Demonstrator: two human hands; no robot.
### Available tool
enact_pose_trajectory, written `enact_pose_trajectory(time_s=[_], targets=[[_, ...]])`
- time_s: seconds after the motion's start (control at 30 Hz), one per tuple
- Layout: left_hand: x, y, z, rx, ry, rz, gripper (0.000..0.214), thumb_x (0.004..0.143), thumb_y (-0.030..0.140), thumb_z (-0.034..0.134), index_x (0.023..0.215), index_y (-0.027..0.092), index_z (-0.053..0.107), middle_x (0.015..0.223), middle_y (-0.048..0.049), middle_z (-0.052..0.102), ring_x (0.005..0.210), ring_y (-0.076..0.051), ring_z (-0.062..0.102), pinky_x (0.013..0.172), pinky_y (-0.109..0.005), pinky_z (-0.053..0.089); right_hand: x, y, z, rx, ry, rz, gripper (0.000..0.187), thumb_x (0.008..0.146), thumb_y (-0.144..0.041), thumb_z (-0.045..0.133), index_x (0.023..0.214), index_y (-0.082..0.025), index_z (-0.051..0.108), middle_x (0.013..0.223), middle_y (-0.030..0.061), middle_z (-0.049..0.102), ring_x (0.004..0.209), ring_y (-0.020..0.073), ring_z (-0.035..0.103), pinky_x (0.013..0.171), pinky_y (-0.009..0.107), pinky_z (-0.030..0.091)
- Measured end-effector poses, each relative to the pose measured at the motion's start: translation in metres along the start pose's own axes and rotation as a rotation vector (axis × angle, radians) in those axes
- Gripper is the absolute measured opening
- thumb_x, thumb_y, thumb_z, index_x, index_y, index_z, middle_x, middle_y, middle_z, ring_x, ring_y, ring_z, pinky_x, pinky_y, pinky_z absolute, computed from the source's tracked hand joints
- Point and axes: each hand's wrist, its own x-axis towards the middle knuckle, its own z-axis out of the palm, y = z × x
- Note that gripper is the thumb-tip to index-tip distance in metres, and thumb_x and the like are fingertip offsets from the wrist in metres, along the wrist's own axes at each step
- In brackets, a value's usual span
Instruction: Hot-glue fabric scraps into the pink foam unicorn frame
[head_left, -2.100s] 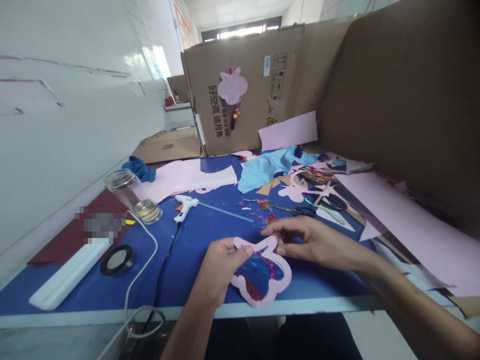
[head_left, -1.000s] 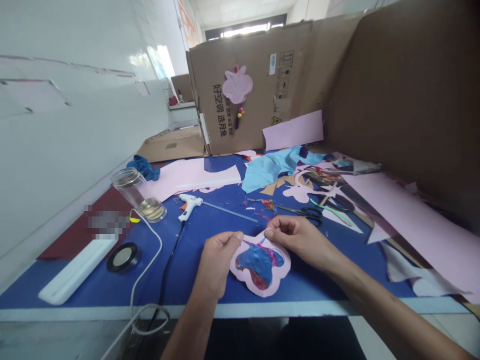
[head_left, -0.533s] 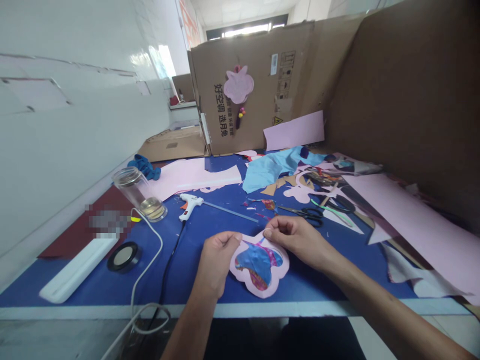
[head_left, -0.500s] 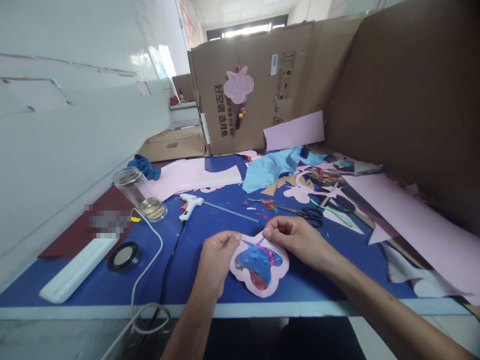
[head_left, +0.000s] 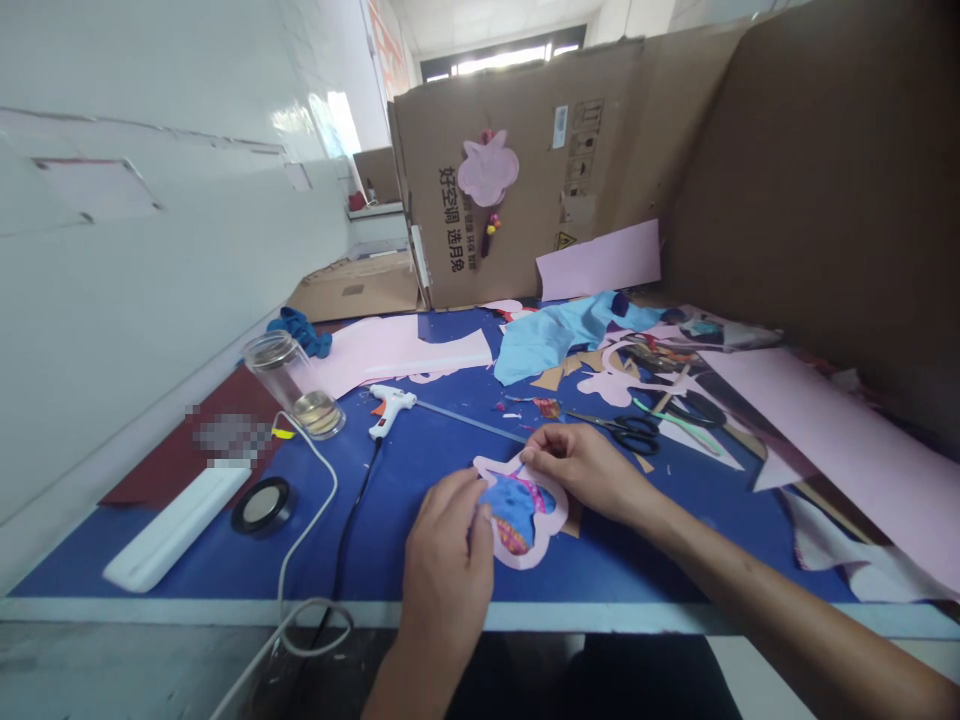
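Note:
A pink paper cutout (head_left: 523, 512) with a blue and red patterned centre lies on the blue table (head_left: 405, 470) near its front edge. My left hand (head_left: 448, 560) rests on the cutout's left side, fingers curled over its edge. My right hand (head_left: 581, 468) pinches the cutout's top edge between thumb and forefinger.
A white glue gun (head_left: 388, 406) with a black cord, a clear glass jar (head_left: 296, 382), a black tape roll (head_left: 261, 506) and a white bar (head_left: 175, 526) lie at left. Black scissors (head_left: 627, 430), pink sheets (head_left: 840, 450), light blue fabric (head_left: 551, 335) and scraps fill the right. Cardboard walls (head_left: 810, 180) stand behind.
The cutout has been lowered flat onto the table. My left hand moved over its left side, and my right hand keeps pinching the top. The view shifted slightly.

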Motion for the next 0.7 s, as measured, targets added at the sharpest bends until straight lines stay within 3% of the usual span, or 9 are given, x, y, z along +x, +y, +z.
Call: enact_pose_trajectory(time_s=[0.17,0.3,0.4,0.47,0.53,0.6,0.7], targets=[[-0.005,0.015,0.005,0.16,-0.11,0.21,0.033,0.101,0.009,0.048,0.12,0.014,0.073,0.13,-0.0157,0.076,0.119,-0.032,0.073,0.101,-0.05,0.063,0.004,0.004,0.001,-0.078,0.039,-0.021,0.024,0.085,-0.043,0.07,0.076,-0.021,0.073,0.071,0.0015,0.07,0.066,0.018,0.058,0.06,0.028,0.04],[-0.011,0.021,0.005,0.17,-0.106,0.208,0.031,0.102,0.011,0.048,0.122,0.014,0.072,0.13,-0.0158,0.077,0.119,-0.032,0.073,0.1,-0.051,0.064,0.006,0.004,0.007,-0.082,0.057,-0.018,0.024,0.085,-0.043,0.069,0.077,-0.021,0.073,0.073,0.0021,0.071,0.068,0.0186,0.059,0.061,0.029,0.041],[-0.016,0.013,0.002,0.134,-0.057,0.162,0.033,0.103,0.013,0.049,0.127,0.018,0.072,0.136,-0.014,0.075,0.124,-0.031,0.071,0.103,-0.05,0.062,0.007,-0.001,0.013,-0.054,0.055,-0.015,0.025,0.086,-0.044,0.069,0.078,-0.021,0.072,0.073,0.002,0.071,0.068,0.0184,0.059,0.061,0.029,0.041],[-0.016,0.003,-0.002,0.062,-0.014,0.064,0.036,0.103,0.016,0.052,0.134,0.021,0.07,0.142,-0.0128,0.072,0.131,-0.03,0.068,0.109,-0.05,0.059,0.007,-0.005,0.016,-0.019,0.04,-0.014,0.026,0.086,-0.046,0.07,0.077,-0.021,0.072,0.073,0.0019,0.07,0.067,0.0178,0.058,0.06,0.028,0.042],[-0.009,-0.01,-0.005,-0.057,0.053,-0.129,0.04,0.101,0.022,0.057,0.14,0.024,0.067,0.149,-0.0118,0.067,0.138,-0.03,0.063,0.114,-0.05,0.055,0.007,-0.009,0.018,0.031,0.011,-0.012,0.028,0.085,-0.048,0.071,0.077,-0.02,0.071,0.072,0.0013,0.069,0.065,0.0168,0.056,0.058,0.027,0.041],[0.003,-0.021,-0.008,-0.27,0.127,-0.382,0.044,0.098,0.027,0.064,0.142,0.024,0.066,0.149,-0.0131,0.066,0.134,-0.029,0.066,0.107,-0.046,0.058,0.007,-0.012,0.018,0.085,-0.03,-0.006,0.032,0.085,-0.052,0.072,0.078,-0.02,0.069,0.069,0.0003,0.066,0.061,0.0157,0.055,0.056,0.027,0.041],[0.023,-0.027,-0.012,-0.664,0.089,-0.713,0.054,0.083,0.029,0.083,0.133,0.018,0.068,0.139,-0.0168,0.072,0.122,-0.029,0.073,0.097,-0.037,0.061,0.006,-0.015,0.017,0.147,-0.08,0.0,0.038,0.085,-0.057,0.073,0.08,-0.02,0.068,0.067,-0.0005,0.064,0.058,0.0148,0.053,0.054,0.027,0.04]])
